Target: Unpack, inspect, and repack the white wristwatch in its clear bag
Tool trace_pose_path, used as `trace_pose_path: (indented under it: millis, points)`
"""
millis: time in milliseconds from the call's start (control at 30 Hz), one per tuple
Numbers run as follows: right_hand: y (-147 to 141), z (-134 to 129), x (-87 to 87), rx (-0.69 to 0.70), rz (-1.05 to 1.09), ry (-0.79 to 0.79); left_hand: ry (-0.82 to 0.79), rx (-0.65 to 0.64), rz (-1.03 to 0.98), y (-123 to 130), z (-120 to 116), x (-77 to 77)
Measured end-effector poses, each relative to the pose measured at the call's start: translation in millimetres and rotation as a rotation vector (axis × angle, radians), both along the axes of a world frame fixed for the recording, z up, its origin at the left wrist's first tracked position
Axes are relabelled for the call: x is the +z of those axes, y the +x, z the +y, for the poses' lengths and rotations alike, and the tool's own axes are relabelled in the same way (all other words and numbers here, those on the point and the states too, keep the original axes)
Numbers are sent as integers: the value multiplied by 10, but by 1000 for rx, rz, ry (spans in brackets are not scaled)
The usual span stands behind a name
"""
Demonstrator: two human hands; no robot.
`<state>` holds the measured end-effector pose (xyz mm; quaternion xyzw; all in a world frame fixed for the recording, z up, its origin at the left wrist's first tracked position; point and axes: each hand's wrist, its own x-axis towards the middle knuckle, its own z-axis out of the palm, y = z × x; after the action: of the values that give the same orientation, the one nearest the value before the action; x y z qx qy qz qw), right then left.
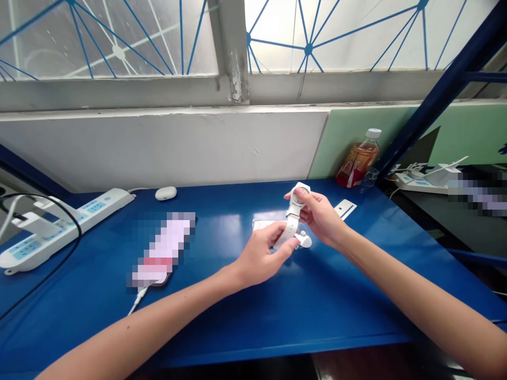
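forearms [170, 319] nearest us, reaching in over the desk [222, 327]. right grip [322, 214] pinches the head end of a white watch [293, 215]; left grip [263, 250] has its strap [291, 226] lower down, so the thing's held up btwn the two, above the desk. risk imo: strap's curved, so a slipping left thumb could let it spring free, & w/ just fingertips up top the head end might twist & drop. near it, small white piece [304, 240], can't tell what, could get knocked. farther out: white card [346, 209] right, bottle [358, 158] at back, phone [164, 250] left, cable [137, 302] maybe snagging if that forearm swings.
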<state>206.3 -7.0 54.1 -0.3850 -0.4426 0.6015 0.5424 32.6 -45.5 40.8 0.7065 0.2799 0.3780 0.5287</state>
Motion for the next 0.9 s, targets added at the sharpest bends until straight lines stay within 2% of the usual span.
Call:
trace_pose_path:
  millis: [33, 133, 233, 333, 400, 567, 900]
  points:
    - [-31, 36, -17, -15, -20, 23, -164, -26, -63, 36, -16, -20]
    - [-74, 106, -95, -13, 29, 63, -615, -242, -249, 101, -18, -108]
    - [-61, 90, -152, 157, 222, -36, -844, -330, -356, 110, 8, -194]
    - [-23, 27, -154, 347, 346, -121, -922, -342, -388, 91, 27, -258]
    - [-2, -7, -149, 411, 373, -149, -947, -344, -394, 79, 32, -289]
    - [-3, -14, -207, 472, 376, -218, -989, -377, -411, 75, 28, -328]
    - [-4, -1, -251, 525, 362, -238, -1019, -317, -408, 87, 17, -327]
